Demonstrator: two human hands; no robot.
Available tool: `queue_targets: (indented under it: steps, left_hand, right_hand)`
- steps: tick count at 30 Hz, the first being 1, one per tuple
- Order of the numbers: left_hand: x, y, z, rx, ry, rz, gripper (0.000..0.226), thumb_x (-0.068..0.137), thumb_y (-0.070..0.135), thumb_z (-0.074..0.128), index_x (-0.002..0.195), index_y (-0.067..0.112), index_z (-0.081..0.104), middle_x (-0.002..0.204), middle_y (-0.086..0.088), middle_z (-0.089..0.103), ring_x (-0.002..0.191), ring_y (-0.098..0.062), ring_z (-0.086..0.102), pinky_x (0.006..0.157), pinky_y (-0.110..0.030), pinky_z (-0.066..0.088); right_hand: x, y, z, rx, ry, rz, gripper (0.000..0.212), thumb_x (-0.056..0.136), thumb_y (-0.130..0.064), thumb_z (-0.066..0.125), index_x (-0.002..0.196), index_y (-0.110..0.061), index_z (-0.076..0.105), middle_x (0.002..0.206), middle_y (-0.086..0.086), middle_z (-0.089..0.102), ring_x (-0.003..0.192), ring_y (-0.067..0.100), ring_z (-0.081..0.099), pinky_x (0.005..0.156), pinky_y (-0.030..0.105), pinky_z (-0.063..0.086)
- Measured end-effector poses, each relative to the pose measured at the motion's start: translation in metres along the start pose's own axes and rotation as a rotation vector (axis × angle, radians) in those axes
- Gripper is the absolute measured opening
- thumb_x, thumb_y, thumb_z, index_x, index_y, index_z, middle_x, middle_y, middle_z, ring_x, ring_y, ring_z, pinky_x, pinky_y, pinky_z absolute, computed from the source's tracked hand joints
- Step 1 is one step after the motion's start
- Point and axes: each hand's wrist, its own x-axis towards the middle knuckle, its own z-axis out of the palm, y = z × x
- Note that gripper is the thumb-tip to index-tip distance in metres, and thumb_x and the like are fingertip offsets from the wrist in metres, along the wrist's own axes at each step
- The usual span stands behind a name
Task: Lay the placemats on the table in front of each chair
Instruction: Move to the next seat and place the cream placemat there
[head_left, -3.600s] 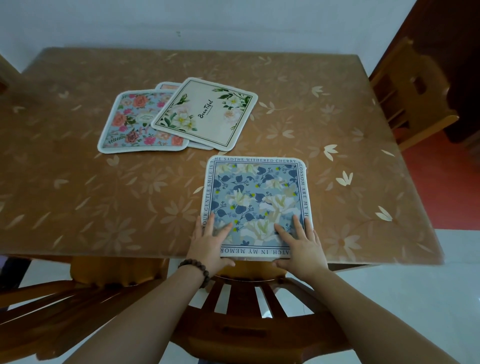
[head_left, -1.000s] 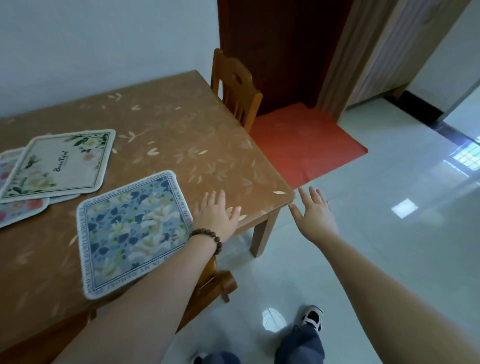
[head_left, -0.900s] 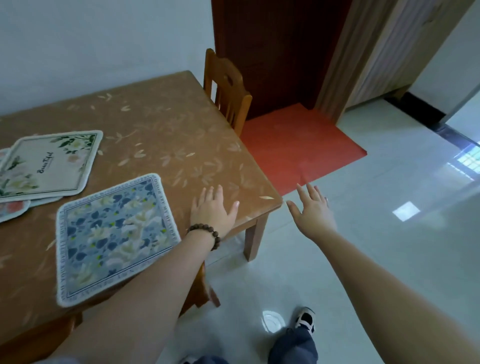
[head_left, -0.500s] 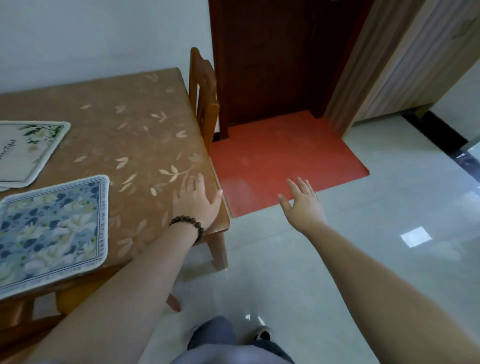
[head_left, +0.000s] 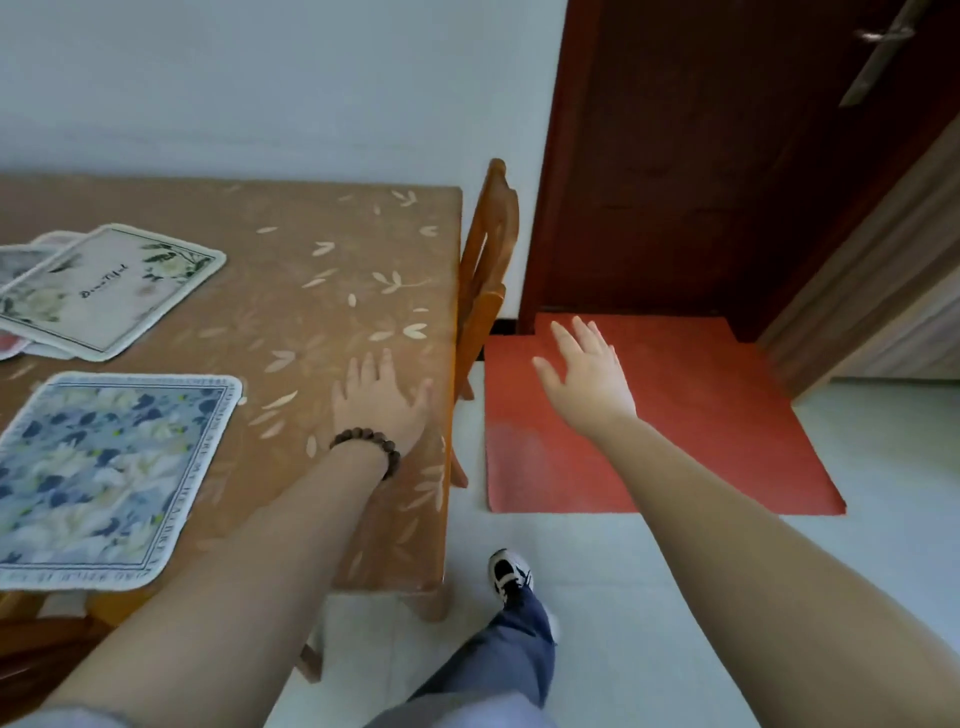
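Observation:
The blue floral placemat (head_left: 104, 478) lies flat at the table's near edge, at the left of the view. Farther back, a cream placemat with green leaves (head_left: 104, 291) tops a small stack of other placemats (head_left: 21, 260). My left hand (head_left: 382, 402) is open, palm down over the brown table (head_left: 322, 291) near its right edge, holding nothing. My right hand (head_left: 584, 374) is open in the air beyond the table, over the red mat, empty. A wooden chair (head_left: 485, 270) is tucked in at the table's right side.
A red floor mat (head_left: 701, 415) lies before a dark wooden door (head_left: 701, 156). My leg and shoe (head_left: 511, 577) stand on the pale tiled floor by the table's corner. Another chair (head_left: 41, 639) shows under the table's near edge at lower left.
Both hands have left the blue placemat. I have moved right around the table's corner, so the right-side chair now faces me. My left hand slid along the tabletop toward the right edge.

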Motion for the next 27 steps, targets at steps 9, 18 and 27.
queue_targets:
  steps: [9,18,27]
  left_hand:
    - [0.149,-0.002,-0.012,-0.093,0.048,-0.325,0.076,0.09,0.063,0.024,0.149,0.016,0.017,0.156,-0.009,0.019,0.144,-0.027,0.011,0.114,-0.049,0.016]
    - [0.189,-0.063,-0.029,-0.112,0.13,-0.688,0.08,0.088,0.065,0.021,0.149,0.015,0.012,0.157,-0.008,0.015,0.145,-0.025,0.007,0.116,-0.048,0.011]
    - [0.209,-0.095,-0.022,-0.074,0.202,-1.05,0.083,0.085,0.069,0.024,0.149,0.017,0.012,0.157,-0.008,0.017,0.144,-0.025,0.008,0.116,-0.048,0.011]
  right_hand:
    - [0.229,-0.08,0.018,-0.067,-0.126,-0.436,0.059,0.097,-0.045,0.035,0.148,-0.021,0.022,0.158,0.007,0.014,0.145,0.021,0.002,0.118,0.043,0.004]
    - [0.327,-0.17,0.09,-0.194,-0.361,-0.791,0.058,0.098,-0.046,0.03,0.148,-0.019,0.022,0.158,0.007,0.009,0.145,0.021,0.001,0.118,0.042,0.005]
    - [0.408,-0.238,0.157,-0.14,-0.513,-1.162,0.057,0.097,-0.044,0.036,0.148,-0.023,0.024,0.158,0.007,0.013,0.145,0.022,0.003,0.117,0.043,0.005]
